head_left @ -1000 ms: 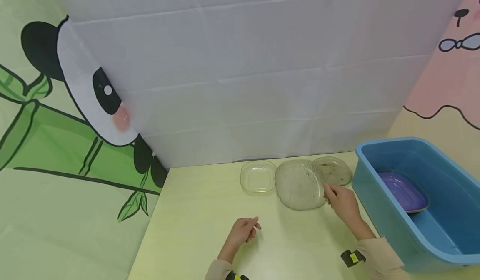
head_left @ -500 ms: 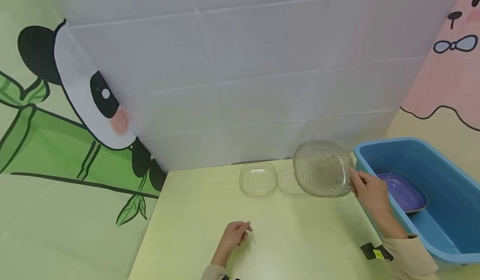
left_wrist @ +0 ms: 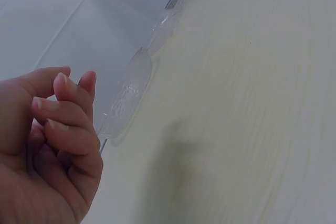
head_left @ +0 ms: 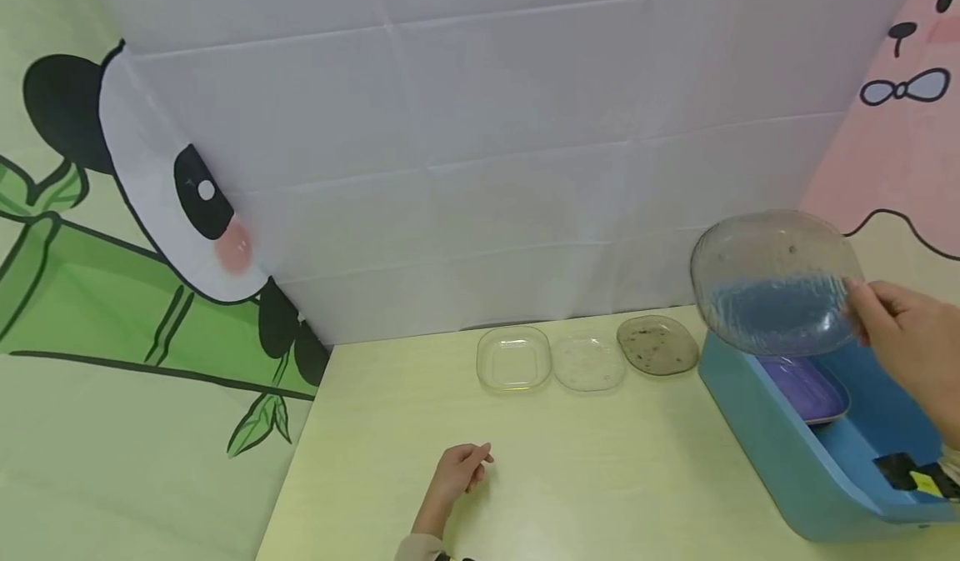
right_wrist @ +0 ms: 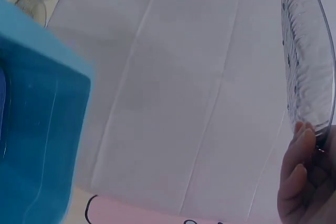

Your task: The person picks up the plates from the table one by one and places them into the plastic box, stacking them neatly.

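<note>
A large clear glass plate with a rippled surface is tilted up over the blue tub in the head view. My right hand pinches its right edge between thumb and fingers. In the right wrist view the same plate appears almost edge-on, raised above the tub's rim. My left hand hangs low over the table with loosely curled fingers, holding nothing. In the left wrist view its fingers touch no object.
Along the table's back edge stand a squarish glass dish, a clear glass plate and a smoky, dark-flecked glass plate. A purple dish lies inside the tub. A white cloth hangs behind the table.
My right hand has lifted the large glass plate from in front of the other plates and carried it right, over the tub. The left hand has drifted slightly left.
</note>
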`<state>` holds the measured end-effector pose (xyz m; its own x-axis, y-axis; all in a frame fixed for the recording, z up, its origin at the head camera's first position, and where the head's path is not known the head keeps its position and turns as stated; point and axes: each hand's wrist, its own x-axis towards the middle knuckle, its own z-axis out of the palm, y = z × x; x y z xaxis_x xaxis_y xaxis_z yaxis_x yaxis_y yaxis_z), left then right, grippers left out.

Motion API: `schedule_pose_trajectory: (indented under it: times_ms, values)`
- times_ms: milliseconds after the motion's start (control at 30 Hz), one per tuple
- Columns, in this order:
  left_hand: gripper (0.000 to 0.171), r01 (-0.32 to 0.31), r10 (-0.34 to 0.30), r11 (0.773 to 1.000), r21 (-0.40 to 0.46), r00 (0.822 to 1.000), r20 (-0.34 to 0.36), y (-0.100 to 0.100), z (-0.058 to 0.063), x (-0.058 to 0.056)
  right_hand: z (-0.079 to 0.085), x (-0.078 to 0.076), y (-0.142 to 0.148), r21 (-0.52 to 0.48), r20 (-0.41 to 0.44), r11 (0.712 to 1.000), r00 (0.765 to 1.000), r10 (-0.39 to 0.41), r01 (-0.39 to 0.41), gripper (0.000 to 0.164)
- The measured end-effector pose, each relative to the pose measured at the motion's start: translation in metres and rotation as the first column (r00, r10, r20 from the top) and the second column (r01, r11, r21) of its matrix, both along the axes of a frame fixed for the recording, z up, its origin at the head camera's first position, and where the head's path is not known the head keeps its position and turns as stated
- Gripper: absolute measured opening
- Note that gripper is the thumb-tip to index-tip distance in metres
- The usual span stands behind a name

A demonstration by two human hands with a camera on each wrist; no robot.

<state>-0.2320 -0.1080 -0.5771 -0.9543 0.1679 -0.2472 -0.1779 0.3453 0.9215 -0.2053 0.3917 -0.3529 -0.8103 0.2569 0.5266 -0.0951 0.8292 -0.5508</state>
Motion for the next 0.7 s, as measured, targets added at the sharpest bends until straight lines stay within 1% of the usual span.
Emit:
schedule_pose_trajectory:
  times_ms: [33, 67, 133, 200, 267, 300, 333, 400, 467, 533, 600, 667, 700]
  values:
    - [0.045, -0.003, 0.003, 1.000, 0.002, 1.000, 0.002, -0.001, 0.000, 0.000, -0.003, -0.008, 0.017, -0.017, 0.008, 1.000, 1.000, 0.014, -0.014, 0.042]
    - [0.045, -0.007, 0.007, 1.000, 0.001, 1.000, 0.003, -0.002, 0.001, 0.001, -0.013, -0.020, 0.038, -0.022, -0.001, 1.000, 1.000, 0.018, -0.018, 0.041]
    - [0.044, -0.016, 0.016, 1.000, 0.001, 1.000, 0.003, -0.003, 0.001, 0.002, -0.040, -0.049, 0.087, -0.048, -0.042, 0.998, 0.998, 0.039, -0.041, 0.038]
    - [0.044, -0.020, 0.020, 1.000, -0.001, 1.000, 0.005, -0.005, 0.002, 0.003, -0.071, -0.078, 0.139, -0.077, -0.052, 0.995, 0.997, 0.059, -0.063, 0.036]
    - [0.044, -0.021, 0.021, 1.000, -0.004, 1.000, 0.007, -0.006, 0.003, 0.005, -0.096, -0.100, 0.179, -0.097, -0.043, 0.991, 0.995, 0.093, -0.097, 0.037]
    - [0.044, -0.021, 0.021, 1.000, -0.004, 1.000, 0.010, -0.007, 0.003, 0.005, -0.105, -0.106, 0.193, -0.112, -0.024, 0.987, 0.993, 0.112, -0.114, 0.038]
    - [0.044, -0.020, 0.020, 1.000, -0.008, 1.000, 0.009, -0.008, 0.003, 0.005, -0.112, -0.110, 0.204, -0.124, -0.006, 0.984, 0.992, 0.128, -0.128, 0.040]
    - [0.044, -0.023, 0.023, 1.000, -0.011, 1.000, 0.011, -0.010, 0.003, 0.006, -0.122, -0.114, 0.217, -0.124, 0.044, 0.985, 0.991, 0.128, -0.122, 0.045]
    - [0.044, -0.031, 0.031, 0.999, -0.017, 0.999, 0.009, -0.011, 0.002, 0.005, -0.128, -0.114, 0.222, -0.096, 0.108, 0.991, 0.989, 0.104, -0.093, 0.050]
    - [0.044, -0.037, 0.038, 0.999, -0.019, 0.999, 0.006, -0.013, 0.001, 0.005, -0.130, -0.112, 0.222, -0.049, 0.175, 0.997, 0.982, 0.066, -0.058, 0.054]
    - [0.044, -0.043, 0.043, 0.999, -0.019, 0.999, 0.007, -0.015, -0.001, 0.004, -0.129, -0.109, 0.219, 0.000, 0.248, 0.999, 0.968, 0.037, -0.038, 0.059]
    - [0.044, -0.047, 0.047, 0.999, -0.017, 0.999, 0.007, -0.016, -0.002, 0.004, -0.127, -0.105, 0.214, 0.030, 0.303, 0.999, 0.953, 0.023, -0.034, 0.062]
    - [0.043, -0.049, 0.049, 0.999, -0.016, 0.999, 0.008, -0.017, -0.002, 0.004, -0.124, -0.102, 0.211, 0.034, 0.322, 0.998, 0.946, 0.031, -0.044, 0.063]
